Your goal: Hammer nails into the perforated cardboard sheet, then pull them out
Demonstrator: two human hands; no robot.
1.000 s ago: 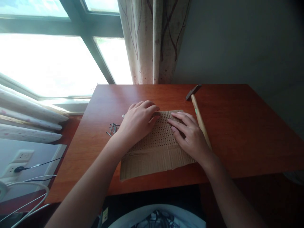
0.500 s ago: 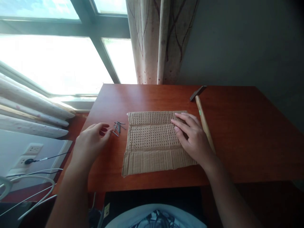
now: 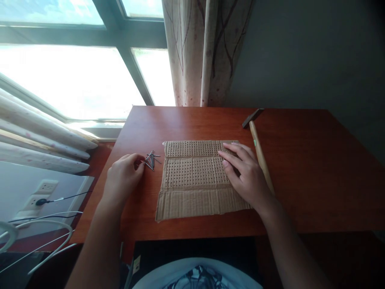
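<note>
A brown cardboard sheet [image 3: 192,178] punched with rows of small holes lies flat on the red-brown table [image 3: 300,168]. My right hand [image 3: 245,174] rests flat on its right side, fingers stretched out. Left of the sheet lies a small pile of nails [image 3: 152,159]. My left hand [image 3: 123,176] is at that pile, fingertips pinched together on a nail. A hammer [image 3: 258,148] with a wooden handle and dark head lies just right of the cardboard, beside my right hand.
A patterned curtain [image 3: 204,52] hangs behind the table's far edge, next to a bright window [image 3: 69,80]. At the lower left are a wall socket [image 3: 43,188] with a plugged black cable and white cables [image 3: 39,241]. A grey wall stands to the right.
My left hand left the cardboard, swung left across the table and closed its fingertips on the nail pile. My right hand stayed on the sheet.
</note>
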